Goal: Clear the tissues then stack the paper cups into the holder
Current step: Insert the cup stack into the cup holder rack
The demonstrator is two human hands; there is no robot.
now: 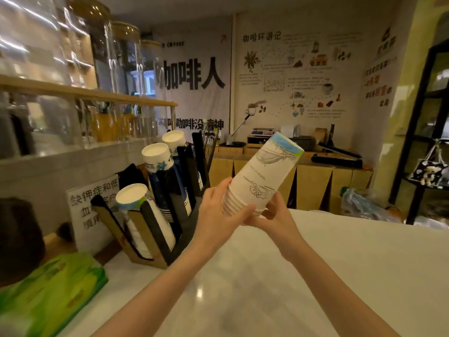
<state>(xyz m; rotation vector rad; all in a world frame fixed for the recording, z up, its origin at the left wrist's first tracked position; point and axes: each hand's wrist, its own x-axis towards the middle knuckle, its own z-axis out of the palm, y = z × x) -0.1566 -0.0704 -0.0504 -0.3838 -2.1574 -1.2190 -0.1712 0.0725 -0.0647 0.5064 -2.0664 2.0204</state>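
Both the left hand and right hand grip a nested paper cup stack above the counter, not yet slotted into the cup holder; no loose tissues show.

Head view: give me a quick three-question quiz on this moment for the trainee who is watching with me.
1. True or false: the stack of paper cups in the air is held by both the left hand and the right hand.
2. Which way does the held stack point? A) rims toward the hands, bases up and away; B) bases toward the hands; C) lying flat on the counter.
3. Fill in: the green tissue pack lies on the white counter to the ____ of the cup holder.

Key: 1 true; 2 A; 3 left.
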